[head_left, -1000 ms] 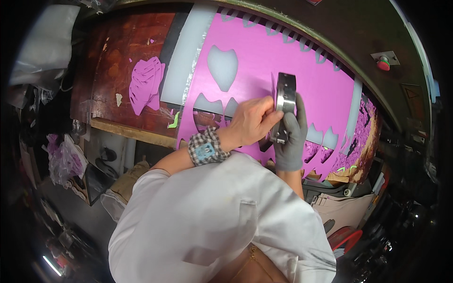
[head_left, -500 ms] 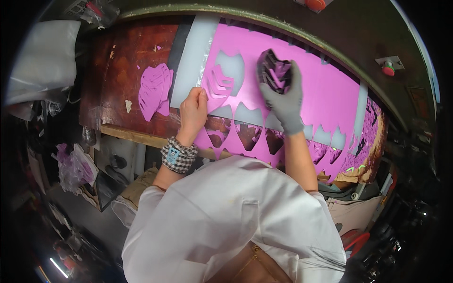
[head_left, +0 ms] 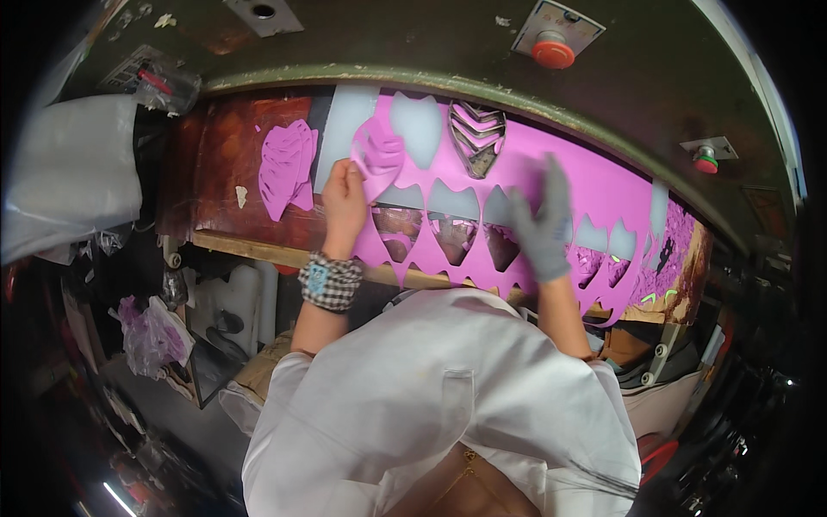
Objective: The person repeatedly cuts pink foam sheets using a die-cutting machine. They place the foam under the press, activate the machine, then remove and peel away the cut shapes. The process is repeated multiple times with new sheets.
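- Pink cut piece [head_left: 379, 157], leaf-shaped, upper centre-left of frame, lifted at the left end of the pink sheet [head_left: 594, 185]; its lower edge is pinched in the fingers of the left hand [head_left: 345, 202].
- Left hand bare, fingers closed on the cut piece; checked cuff [head_left: 330, 282] and a watch at the wrist just below it.
- Right hand [head_left: 543, 228] in a grey glove, centre-right, fingers spread apart and lying flat on the pink sheet, gripping nothing; slightly blurred.
- Pink sheet runs from centre to the right edge of the bench, full of leaf-shaped cut-outs in rows; lower edge is jagged where shapes were taken out.
- Metal cutting die [head_left: 475, 136], leaf outline with chevron bars inside, sits on the sheet in the upper centre, between the two hands and above them, touching neither.
- Stack of pink cut pieces [head_left: 284, 168] lies on the brown board, left of the left hand, apart from the sheet.
- White board [head_left: 343, 129] under the sheet's left end, showing through the cut-outs.
- Brown work surface [head_left: 224, 164] at upper left, worn, with a wooden edge along its lower side.
- Machine frame arcs across the top; red button [head_left: 552, 53] top centre-right, another red button [head_left: 706, 160] at right.
- Pink scrap [head_left: 668, 237] piled at the right end of the bench.
- White bag [head_left: 69, 172] at left edge; plastic bag with pink bits [head_left: 151, 332] lower left.
- Person's white coat [head_left: 439, 405] fills the lower centre.
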Available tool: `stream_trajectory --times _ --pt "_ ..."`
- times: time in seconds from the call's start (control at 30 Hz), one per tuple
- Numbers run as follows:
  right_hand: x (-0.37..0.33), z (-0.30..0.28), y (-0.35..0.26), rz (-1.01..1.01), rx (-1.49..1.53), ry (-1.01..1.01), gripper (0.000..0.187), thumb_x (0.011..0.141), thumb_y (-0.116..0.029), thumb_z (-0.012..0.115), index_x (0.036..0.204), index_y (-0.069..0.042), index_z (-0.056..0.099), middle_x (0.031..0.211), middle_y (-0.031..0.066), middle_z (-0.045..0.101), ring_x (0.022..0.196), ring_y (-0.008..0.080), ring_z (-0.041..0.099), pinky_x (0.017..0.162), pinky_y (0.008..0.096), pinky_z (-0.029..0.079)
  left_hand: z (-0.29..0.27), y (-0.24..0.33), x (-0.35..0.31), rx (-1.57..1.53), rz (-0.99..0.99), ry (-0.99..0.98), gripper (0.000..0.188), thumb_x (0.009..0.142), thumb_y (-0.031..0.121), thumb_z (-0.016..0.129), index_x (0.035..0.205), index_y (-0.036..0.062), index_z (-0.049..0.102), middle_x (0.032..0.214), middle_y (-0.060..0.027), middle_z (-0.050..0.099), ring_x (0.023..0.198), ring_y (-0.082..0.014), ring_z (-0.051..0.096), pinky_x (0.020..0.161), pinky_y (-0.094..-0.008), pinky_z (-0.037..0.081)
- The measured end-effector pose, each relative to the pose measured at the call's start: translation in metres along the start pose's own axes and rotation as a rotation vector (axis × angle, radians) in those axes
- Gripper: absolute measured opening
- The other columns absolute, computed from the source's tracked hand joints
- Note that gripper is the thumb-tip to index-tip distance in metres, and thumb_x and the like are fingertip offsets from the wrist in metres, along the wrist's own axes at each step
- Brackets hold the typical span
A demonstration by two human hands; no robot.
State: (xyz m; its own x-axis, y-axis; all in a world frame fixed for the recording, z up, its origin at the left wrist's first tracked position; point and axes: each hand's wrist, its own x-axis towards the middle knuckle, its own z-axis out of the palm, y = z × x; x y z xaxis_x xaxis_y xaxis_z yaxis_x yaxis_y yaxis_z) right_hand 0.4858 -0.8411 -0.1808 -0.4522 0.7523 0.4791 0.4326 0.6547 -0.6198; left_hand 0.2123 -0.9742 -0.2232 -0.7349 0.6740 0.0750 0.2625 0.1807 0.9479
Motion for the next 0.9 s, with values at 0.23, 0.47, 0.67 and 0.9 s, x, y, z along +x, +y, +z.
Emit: stream_trajectory --times 0.23,0.47,0.67,0.9 --pt "0.037 -0.148 0.07 0.372 -0.318 0.716 0.099 0.093 -0.053 0.051 0.143 0.017 0.001 0.148 0.038 0.014 0.14 0.0447 0.018 0.116 0.0468 0.019 -0.042 -0.015 -0.075 0.412 0.363 0.223 0.02 0.097 0.016 0.045 0.093 0.0007 0.057 0.073 -0.0147 0.057 0.073 -0.0317 0.058 0.069 -0.0418 0.045" --pt "-0.005 -0.147 0.059 0.328 -0.377 0.717 0.109 0.09 -0.055 0.054 0.141 0.017 -0.011 0.145 0.0409 0.007 0.138 0.0477 0.014 0.116 0.0471 0.012 -0.024 -0.021 -0.11 0.687 0.283 0.19 0.019 0.097 0.019 0.048 0.087 0.0051 0.056 0.068 -0.0196 0.058 0.065 -0.0411 0.057 0.059 -0.0524 0.041" --pt "-0.064 -0.167 0.088 0.34 -0.489 0.531 0.096 0.089 -0.045 0.062 0.146 0.01 0.009 0.149 0.0329 0.014 0.14 0.04 0.019 0.114 0.0474 0.02 -0.029 -0.023 -0.116 0.698 0.314 0.237 0.017 0.097 0.021 0.049 0.092 0.0061 0.056 0.066 -0.0204 0.058 0.061 -0.0415 0.057 0.056 -0.0529 0.041" --pt "-0.163 -0.175 0.128 0.942 -0.079 0.557 0.041 0.091 -0.034 0.061 0.101 0.005 0.068 0.088 0.0104 0.068 0.082 0.0164 0.06 0.074 0.0327 0.048 -0.035 -0.025 -0.117 0.661 0.266 0.202 0.018 0.098 0.022 0.046 0.103 0.0061 0.054 0.073 -0.024 0.061 0.068 -0.0441 0.058 0.061 -0.0542 0.042"
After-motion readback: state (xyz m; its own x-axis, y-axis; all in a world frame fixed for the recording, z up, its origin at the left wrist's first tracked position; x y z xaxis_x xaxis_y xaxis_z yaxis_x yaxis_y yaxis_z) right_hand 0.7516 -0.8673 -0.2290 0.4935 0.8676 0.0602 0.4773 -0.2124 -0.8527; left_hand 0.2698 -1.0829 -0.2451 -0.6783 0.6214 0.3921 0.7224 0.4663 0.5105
